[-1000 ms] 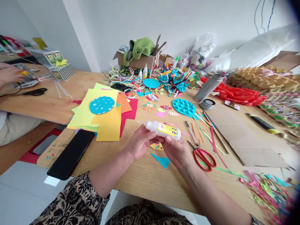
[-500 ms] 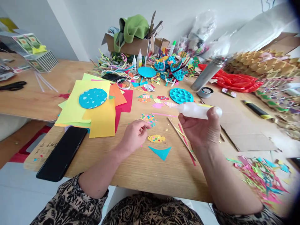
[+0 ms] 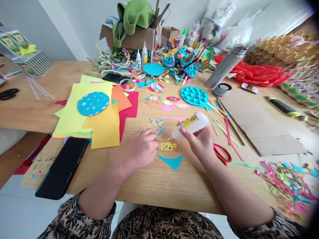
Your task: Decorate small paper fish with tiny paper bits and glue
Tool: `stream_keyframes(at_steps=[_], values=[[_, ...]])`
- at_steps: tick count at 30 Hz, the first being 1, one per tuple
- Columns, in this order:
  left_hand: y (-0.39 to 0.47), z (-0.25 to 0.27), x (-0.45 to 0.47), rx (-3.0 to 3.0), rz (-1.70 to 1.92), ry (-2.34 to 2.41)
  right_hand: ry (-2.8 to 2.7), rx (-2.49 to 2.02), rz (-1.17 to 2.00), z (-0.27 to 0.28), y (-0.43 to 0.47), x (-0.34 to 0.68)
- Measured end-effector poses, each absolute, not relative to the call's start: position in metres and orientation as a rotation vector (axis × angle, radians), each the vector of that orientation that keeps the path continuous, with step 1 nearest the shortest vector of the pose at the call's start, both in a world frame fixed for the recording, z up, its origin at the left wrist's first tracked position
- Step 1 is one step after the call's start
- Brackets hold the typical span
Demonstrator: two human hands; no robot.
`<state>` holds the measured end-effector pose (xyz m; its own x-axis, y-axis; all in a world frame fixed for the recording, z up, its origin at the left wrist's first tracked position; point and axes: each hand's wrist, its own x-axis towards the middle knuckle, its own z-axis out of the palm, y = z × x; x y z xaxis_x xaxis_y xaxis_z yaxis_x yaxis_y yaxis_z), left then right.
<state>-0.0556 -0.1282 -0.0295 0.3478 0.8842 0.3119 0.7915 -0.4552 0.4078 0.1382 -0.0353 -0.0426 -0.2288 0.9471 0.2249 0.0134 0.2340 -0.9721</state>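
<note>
My right hand [image 3: 203, 142] grips a clear glue bottle [image 3: 193, 123] with a yellow label. The bottle is tilted, its nozzle pointing down and left just above a yellow paper fish [image 3: 167, 146] with coloured dots. My left hand [image 3: 142, 149] is closed with curled fingers at the fish's head end; whether they pinch anything is hidden. Tiny coloured paper bits [image 3: 157, 124] lie beyond the fish. Nearer to me is a blue paper triangle [image 3: 171, 161]. Red-handled scissors [image 3: 222, 154] lie beside my right wrist, partly covered.
Several small paper fish [image 3: 166, 108] and a scalloped blue disc [image 3: 194, 95] lie farther back. Coloured sheets [image 3: 106, 132] and a black phone [image 3: 62, 167] are at left. Cardboard [image 3: 261, 132], paper scraps [image 3: 289, 189] and a steel flask [image 3: 225, 68] stand or lie at right.
My right hand has lowered and turned the glue bottle from level to nozzle-down near the yellow fish. My left hand has come slightly nearer to me, to the fish's head. The view has shifted slightly.
</note>
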Motion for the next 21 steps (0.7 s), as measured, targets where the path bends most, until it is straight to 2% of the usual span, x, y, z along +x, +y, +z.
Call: stream_keyframes(at_steps=[7, 21], values=[[-0.135, -0.023, -0.044, 2.552, 0.294, 1.537, -1.897, -1.012, 0.890, -0.046, -0.044, 0.139], [-0.137, -0.032, -0.042, 2.595, 0.250, 1.504, -2.064, -0.960, 0.792, -0.047, -0.046, 0.138]])
